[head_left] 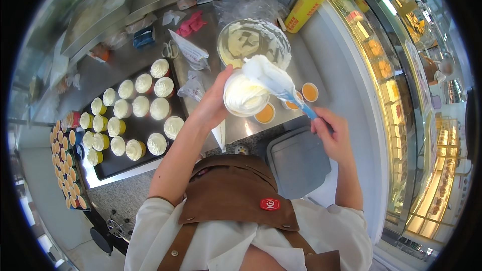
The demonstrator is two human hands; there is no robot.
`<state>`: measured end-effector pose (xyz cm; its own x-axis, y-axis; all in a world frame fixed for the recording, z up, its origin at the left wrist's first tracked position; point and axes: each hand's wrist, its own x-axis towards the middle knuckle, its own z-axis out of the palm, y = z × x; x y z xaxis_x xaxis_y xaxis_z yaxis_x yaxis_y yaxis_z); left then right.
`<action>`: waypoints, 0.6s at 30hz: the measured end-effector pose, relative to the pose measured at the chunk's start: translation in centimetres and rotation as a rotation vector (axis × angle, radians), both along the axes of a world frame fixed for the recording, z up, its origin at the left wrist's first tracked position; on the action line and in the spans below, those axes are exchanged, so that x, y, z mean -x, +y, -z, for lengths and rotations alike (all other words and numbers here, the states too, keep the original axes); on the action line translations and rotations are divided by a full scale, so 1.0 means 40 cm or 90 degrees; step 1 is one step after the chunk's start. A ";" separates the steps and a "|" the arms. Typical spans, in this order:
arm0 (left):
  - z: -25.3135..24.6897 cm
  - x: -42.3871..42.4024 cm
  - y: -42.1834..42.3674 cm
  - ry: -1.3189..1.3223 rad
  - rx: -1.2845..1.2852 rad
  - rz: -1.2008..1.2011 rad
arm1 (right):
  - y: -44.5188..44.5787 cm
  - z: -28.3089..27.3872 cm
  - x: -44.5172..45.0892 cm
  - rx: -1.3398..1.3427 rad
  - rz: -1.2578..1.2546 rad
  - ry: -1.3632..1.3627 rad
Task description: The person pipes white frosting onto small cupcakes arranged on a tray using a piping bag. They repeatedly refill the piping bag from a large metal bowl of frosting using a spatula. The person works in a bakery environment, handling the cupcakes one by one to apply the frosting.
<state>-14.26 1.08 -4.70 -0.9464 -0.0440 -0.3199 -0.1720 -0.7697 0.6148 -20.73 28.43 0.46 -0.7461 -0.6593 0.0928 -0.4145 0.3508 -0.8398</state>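
My left hand (215, 102) is wrapped around a white cup (246, 96) heaped with white cream, held tilted above the steel table. In my right hand (328, 132) is the blue handle of a spatula (287, 92). Thick cream coats its blade, which lies over the cup's upper right rim. Just beyond stands a mixing bowl (222, 40) with whipped cream smeared inside. Beneath my hands are several small cups with orange-brown cake tops (310, 92), one partly hidden by the spatula.
To the left, a black tray (145, 154) carries several cream-topped cups (156, 143). Piping bags (191, 51), scissors (170, 49) and a pink cloth (192, 23) lie farther back. A yellow box (314, 0) leans behind the bowl. A grey lidded bin (299, 158) stands below the table edge.
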 end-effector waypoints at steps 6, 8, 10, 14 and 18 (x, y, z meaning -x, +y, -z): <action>0.011 -0.003 -0.017 0.041 -0.006 0.038 | 0.022 0.014 -0.010 0.057 0.077 -0.021; 0.000 -0.006 -0.016 0.034 -0.003 0.027 | 0.024 0.012 -0.015 0.039 0.079 -0.032; -0.004 -0.008 -0.015 0.039 0.003 0.021 | 0.028 0.018 -0.021 0.022 0.081 -0.057; -0.009 -0.010 -0.014 0.062 0.013 0.019 | 0.022 0.024 -0.033 0.029 0.084 -0.042; -0.023 -0.010 -0.008 0.067 0.038 0.008 | 0.015 0.027 -0.041 0.030 0.084 -0.041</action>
<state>-13.87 0.76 -3.80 -0.9751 -0.0475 -0.2164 -0.1143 -0.7289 0.6750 -19.10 29.04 -0.62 -0.8310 -0.5518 0.0712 -0.3130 0.3580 -0.8797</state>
